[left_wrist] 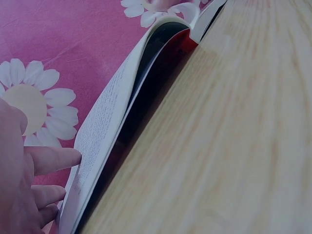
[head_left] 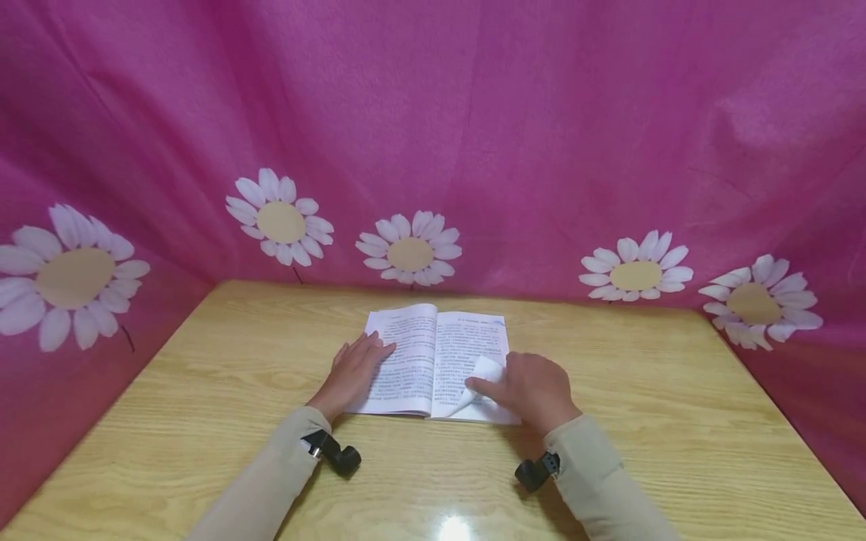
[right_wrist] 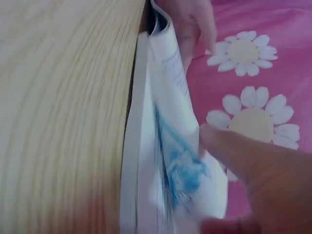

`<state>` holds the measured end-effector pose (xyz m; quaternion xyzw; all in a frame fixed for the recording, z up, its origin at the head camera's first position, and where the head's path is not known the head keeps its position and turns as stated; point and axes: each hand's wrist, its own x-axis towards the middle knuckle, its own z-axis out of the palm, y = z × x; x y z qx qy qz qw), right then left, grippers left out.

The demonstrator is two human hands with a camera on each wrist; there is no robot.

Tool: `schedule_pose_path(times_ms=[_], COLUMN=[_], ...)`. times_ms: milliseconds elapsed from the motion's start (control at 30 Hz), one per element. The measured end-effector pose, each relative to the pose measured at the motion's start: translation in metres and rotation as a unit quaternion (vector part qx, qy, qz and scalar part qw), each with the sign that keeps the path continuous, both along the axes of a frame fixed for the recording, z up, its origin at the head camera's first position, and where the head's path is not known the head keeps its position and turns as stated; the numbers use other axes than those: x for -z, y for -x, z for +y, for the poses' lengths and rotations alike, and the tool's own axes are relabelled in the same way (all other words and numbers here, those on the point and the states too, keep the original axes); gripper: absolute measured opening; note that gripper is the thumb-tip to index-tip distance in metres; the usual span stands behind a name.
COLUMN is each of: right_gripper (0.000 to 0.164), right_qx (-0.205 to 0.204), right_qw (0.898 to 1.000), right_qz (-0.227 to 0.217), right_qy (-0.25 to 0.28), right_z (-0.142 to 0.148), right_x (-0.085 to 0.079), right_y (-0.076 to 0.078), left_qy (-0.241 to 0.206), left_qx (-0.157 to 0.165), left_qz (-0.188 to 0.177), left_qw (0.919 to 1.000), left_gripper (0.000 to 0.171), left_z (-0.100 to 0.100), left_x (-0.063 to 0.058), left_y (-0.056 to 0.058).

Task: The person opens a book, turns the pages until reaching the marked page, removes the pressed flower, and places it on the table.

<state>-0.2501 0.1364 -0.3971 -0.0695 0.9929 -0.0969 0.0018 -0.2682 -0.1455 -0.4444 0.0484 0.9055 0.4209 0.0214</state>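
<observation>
Blue-patched page [right_wrist: 181,131]; right wrist view only

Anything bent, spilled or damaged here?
One thing: the right page of the open book has its lower outer corner curled over. The right hand pinches it, so it's probably handling rather than damage. No spill or tear visible.

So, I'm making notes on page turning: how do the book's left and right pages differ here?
The left page lies without a fold, bowing up near the spine, while the right page has its lower outer part curled over. The left hand rests on the left page's outer side; the right hand holds the right page's curled part. Both pages are white with rows of dark print.
</observation>
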Motion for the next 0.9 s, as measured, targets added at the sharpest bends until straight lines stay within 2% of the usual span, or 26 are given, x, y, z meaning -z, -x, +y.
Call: schedule_pose_path(times_ms=[133,367,467,567,633,733,833,900], right_gripper=[0.063,0.054,0.057,0.063,0.069,0.082,0.088,0.087], right_qx=[-0.014,-0.071,-0.115,-0.168,-0.199,-0.225,-0.238,-0.248], right_qw=[0.997,0.987,0.977,0.962,0.954,0.949,0.948,0.945], right_qz=[-0.045,-0.034,-0.040,-0.051,-0.055,-0.061,-0.063,-0.065], right_qy=[0.053,0.142,0.176,0.210,0.218,0.211,0.203,0.204], right_z=[-0.005,-0.016,-0.022,-0.028,-0.031,-0.034,-0.037,-0.039], right_x=[-0.003,-0.012,-0.013,-0.010,-0.008,-0.003,0.001,0.003], right_y=[-0.005,-0.014,-0.019,-0.022,-0.024,-0.026,-0.028,-0.028], left_qy=[0.003,0.013,0.012,0.011,0.017,0.030,-0.003,-0.059], left_qx=[0.001,0.007,0.008,0.007,0.009,0.020,0.019,0.002], left_qz=[-0.006,-0.006,0.003,0.012,0.017,0.030,0.034,0.025], left_qw=[1.0000,0.9999,0.9999,0.9998,0.9997,0.9989,0.9992,0.9979], left_gripper=[0.053,0.051,0.051,0.050,0.049,0.048,0.053,0.058], left_z=[0.000,-0.002,-0.002,-0.002,-0.003,-0.003,-0.004,-0.005], left_x=[0.000,0.000,0.000,0.000,0.000,0.000,-0.001,-0.001], left_y=[0.000,-0.002,-0.002,-0.001,-0.001,-0.001,0.000,0.000])
